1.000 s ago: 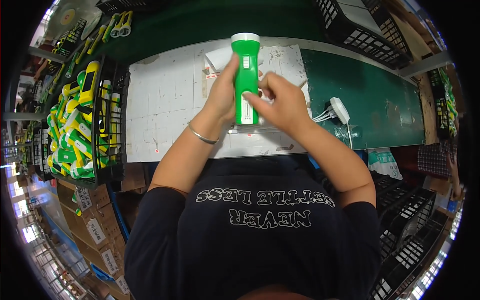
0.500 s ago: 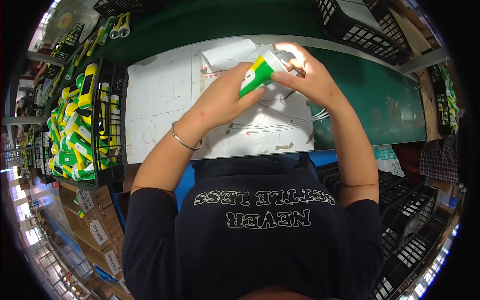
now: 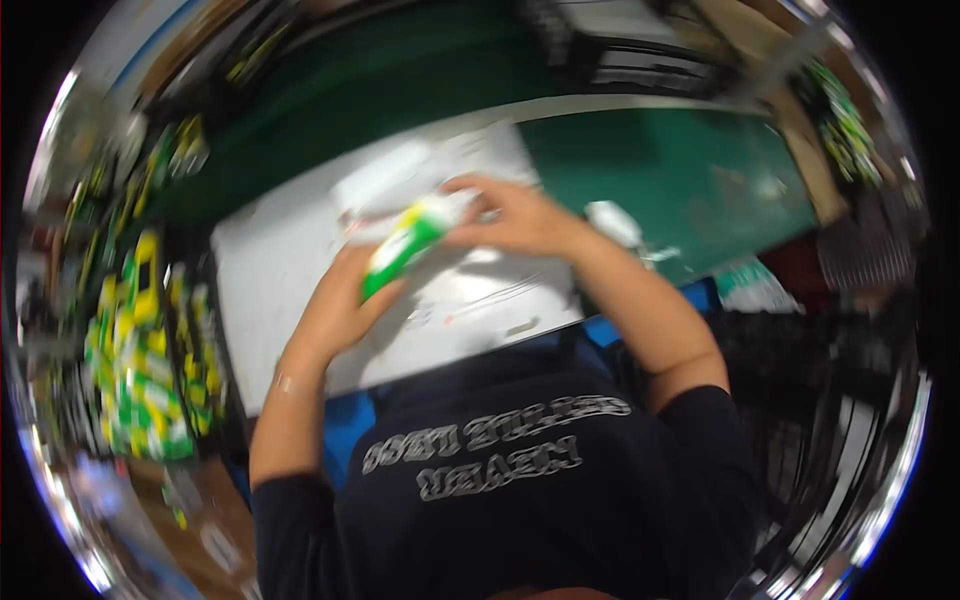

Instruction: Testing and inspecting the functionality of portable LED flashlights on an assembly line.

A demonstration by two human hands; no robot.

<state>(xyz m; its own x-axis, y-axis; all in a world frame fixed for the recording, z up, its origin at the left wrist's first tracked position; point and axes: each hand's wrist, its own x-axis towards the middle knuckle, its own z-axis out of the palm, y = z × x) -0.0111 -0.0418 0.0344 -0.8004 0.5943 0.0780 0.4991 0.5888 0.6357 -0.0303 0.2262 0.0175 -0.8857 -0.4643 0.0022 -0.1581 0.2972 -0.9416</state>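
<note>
Over the white work board, a green, yellow and white flashlight is held tilted, its wide white head up and to the right. My left hand is wrapped around the green body. At the other end, my right hand curls its thumb and fingers about the white head; motion blur hides the exact contact. A white sheet lies on the board just beyond the flashlight. Thin white cables lie near the board's front part, below my right forearm.
To the left stands a black crate heaped with green and yellow flashlights. A white object lies on the green tabletop right of my forearm. Black crates sit at the back right, and more flashlights at the far right.
The whole view has turned and blurred as my head moved, so board and hands appear lower and further left. A white object right of my forearm now shows. Both hands stay at the flashlight.
</note>
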